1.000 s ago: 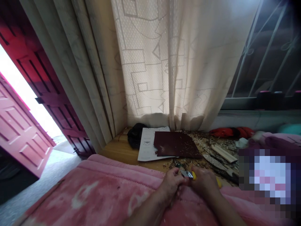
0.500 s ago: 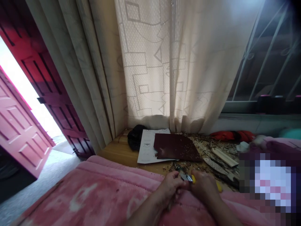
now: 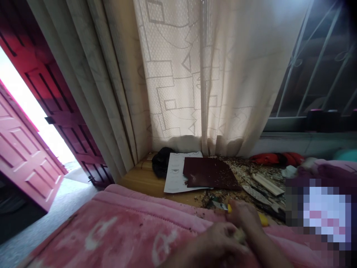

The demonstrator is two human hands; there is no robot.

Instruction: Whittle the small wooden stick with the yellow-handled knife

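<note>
My right hand [image 3: 245, 214] is closed around a yellow-handled utility knife [image 3: 263, 219], its metal blade pointing left over the wooden surface. Nearer to me and crossing under the right wrist, my left hand [image 3: 213, 242] is blurred, with its fingers curled round a small pale piece [image 3: 239, 235] that looks like wood. Most of that piece is hidden by the fingers. Beyond the knife lies a dark red board [image 3: 209, 173] sprinkled with shavings, resting on a white printed sheet [image 3: 174, 173].
A pink blanket [image 3: 125, 223] covers the near side. Wood shavings, a pale wooden strip [image 3: 268, 185] and a red bundle [image 3: 276, 159] lie to the right. A black bag [image 3: 161, 162] sits left of the sheet. Curtains [image 3: 178, 74] hang behind; a red door [image 3: 60, 89] stands at left.
My left hand has come away from the knife blade, moving right and toward me, and the pale piece now shows in it. The right hand with the knife has hardly moved.
</note>
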